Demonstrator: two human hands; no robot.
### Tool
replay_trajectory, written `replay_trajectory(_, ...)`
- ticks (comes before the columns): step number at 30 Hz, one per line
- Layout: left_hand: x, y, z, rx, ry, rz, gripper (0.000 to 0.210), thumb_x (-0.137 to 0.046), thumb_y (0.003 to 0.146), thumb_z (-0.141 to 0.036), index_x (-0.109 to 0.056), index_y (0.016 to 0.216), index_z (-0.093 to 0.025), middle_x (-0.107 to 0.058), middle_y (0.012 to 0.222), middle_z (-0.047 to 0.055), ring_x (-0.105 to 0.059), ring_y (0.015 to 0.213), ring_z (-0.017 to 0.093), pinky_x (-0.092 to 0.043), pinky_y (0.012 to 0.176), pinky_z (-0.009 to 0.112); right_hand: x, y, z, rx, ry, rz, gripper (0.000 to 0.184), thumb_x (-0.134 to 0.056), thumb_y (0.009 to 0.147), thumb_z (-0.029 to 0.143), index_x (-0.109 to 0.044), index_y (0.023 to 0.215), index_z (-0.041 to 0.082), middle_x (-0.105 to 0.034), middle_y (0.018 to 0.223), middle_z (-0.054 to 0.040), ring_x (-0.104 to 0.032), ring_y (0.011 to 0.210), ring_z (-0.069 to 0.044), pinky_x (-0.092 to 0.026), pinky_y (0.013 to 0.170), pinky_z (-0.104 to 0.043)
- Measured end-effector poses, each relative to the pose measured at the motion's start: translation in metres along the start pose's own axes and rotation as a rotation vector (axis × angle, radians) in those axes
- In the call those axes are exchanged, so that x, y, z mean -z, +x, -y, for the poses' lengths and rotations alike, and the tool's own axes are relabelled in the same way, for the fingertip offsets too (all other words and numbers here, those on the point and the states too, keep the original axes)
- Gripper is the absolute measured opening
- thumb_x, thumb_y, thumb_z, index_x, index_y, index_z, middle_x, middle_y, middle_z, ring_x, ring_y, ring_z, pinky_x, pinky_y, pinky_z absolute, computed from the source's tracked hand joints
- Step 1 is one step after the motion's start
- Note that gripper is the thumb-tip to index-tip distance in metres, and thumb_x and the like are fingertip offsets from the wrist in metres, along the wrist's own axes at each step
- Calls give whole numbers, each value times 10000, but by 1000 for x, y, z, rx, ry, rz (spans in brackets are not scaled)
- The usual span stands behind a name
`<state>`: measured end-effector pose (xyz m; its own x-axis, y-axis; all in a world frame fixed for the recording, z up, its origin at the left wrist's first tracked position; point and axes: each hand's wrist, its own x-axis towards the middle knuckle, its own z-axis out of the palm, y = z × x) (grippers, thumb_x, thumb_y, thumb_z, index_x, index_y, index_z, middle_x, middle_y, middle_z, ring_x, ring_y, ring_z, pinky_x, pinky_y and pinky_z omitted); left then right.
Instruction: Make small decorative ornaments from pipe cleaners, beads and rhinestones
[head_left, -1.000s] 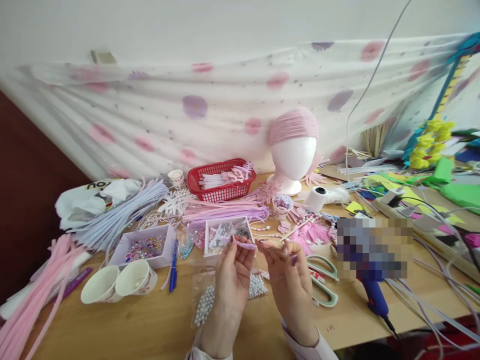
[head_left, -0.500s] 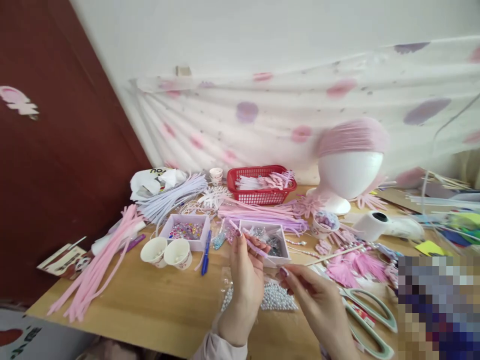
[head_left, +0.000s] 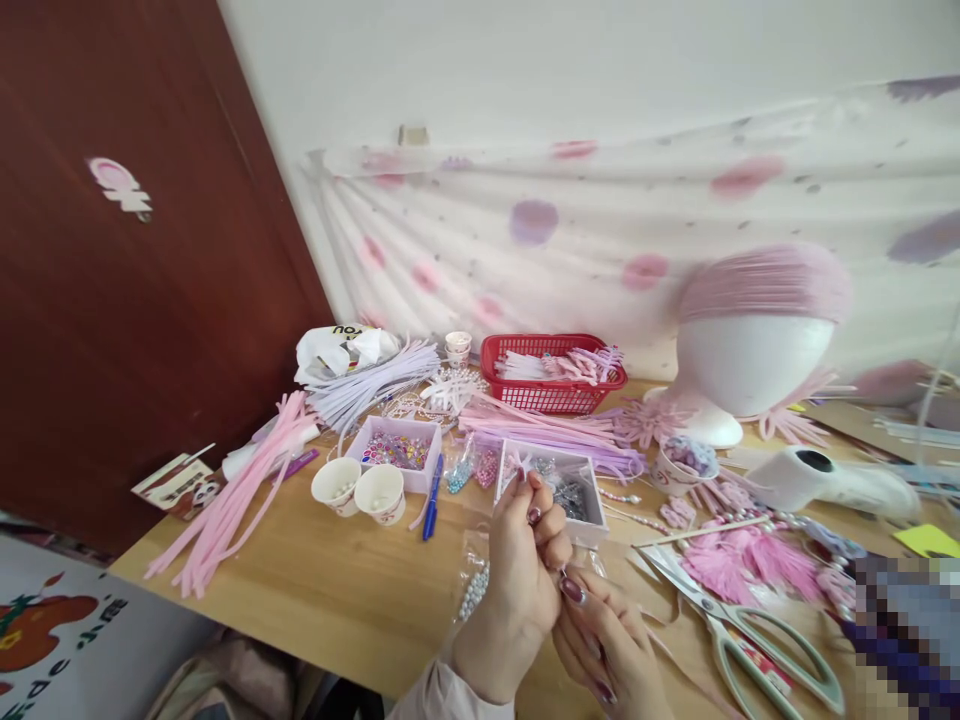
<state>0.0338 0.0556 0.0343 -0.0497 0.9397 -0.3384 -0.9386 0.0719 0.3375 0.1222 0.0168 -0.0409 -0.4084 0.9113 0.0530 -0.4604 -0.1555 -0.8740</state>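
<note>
My left hand [head_left: 525,570] is closed, fingers curled in over a pink pipe cleaner. Only a pale end of the pipe cleaner [head_left: 514,464] shows above the thumb; the rest is hidden in the fist. Just below and touching it, my right hand [head_left: 609,640] is pinched at the heel of the left fist. What its fingertips hold is too small to make out. Behind the hands stands a white box [head_left: 592,500] with small bagged pieces. A bag of pearl beads [head_left: 474,592] lies partly covered by my left wrist.
Two paper cups [head_left: 379,495], a blue pen [head_left: 432,505] and a bead box [head_left: 397,450] stand to the left. Scissors [head_left: 739,625] lie open at right beside pink tassels [head_left: 739,560]. Farther back are a red basket [head_left: 555,398] and a white foam head [head_left: 757,360].
My left fingers have curled from an open palm into a fist over the pipe cleaner. My right hand has come in against the left. The view has swung left.
</note>
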Motion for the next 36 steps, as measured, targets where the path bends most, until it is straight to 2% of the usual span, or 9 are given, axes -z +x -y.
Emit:
replay_trajectory(3,-4,3,-4,1,-15,-35,208,-511,957,-149,-494,750,-162,-318,519,-114,-174,337,15,-110,306,123,-6,-5,-1,-26,72,-41,537,-603,916,509,-333,560,211,-241,360,131,-114,292,-6,-102,321,-149)
replay_trajectory(6,-9,7,-11,5,-34,-51,282,-366,1001,-104,-503,759,-152,-295,529,-107,-174,331,18,-105,304,122,-13,-9,-1,-42,130,-58,533,-616,907,497,-319,563,219,-256,354,129,-130,277,-7,-109,303,-140)
replay_trajectory(15,-16,12,-15,27,-63,-99,315,-376,1010,-92,-509,728,-138,-270,543,-104,-218,331,7,-167,321,124,-23,-7,0,-17,238,-83,546,-636,879,501,-296,547,231,-214,322,136,-133,234,-11,-114,262,-137)
replay_trajectory(22,-20,16,-21,59,-66,-60,362,-313,1025,-72,-472,709,-148,-273,527,-102,-246,327,5,-199,321,104,-22,-7,5,-30,277,-38,526,-650,879,477,-320,556,226,-243,323,138,-151,232,-10,-128,260,-129)
replay_trajectory(26,-14,15,-19,111,-14,3,311,-346,1040,-153,-505,772,-157,-306,539,-99,-227,320,15,-139,298,108,-9,-5,0,-65,253,34,534,-644,876,501,-342,536,221,-257,341,131,-174,246,-18,-166,270,-148)
replay_trajectory(29,-6,14,-13,126,43,32,274,-413,1033,-233,-510,784,-171,-289,526,-105,-199,324,29,-121,297,118,1,-5,-2,-72,119,27,501,-636,880,529,-421,569,201,-375,389,90,-305,304,-43,-251,331,-170)
replay_trajectory(32,0,14,-4,68,105,55,256,-503,1002,-299,-528,781,-172,-283,515,-110,-173,338,35,-135,304,133,6,-5,2,-114,-26,8,444,-593,899,572,-519,704,180,-523,484,42,-431,385,-77,-336,420,-203)
replay_trajectory(36,6,10,5,-47,199,96,204,-664,905,-290,-572,780,-157,-352,520,-102,-222,364,25,-195,334,128,6,-7,17,-123,-183,-18,401,-549,913,587,-525,839,193,-545,539,49,-456,459,-103,-373,525,-244)
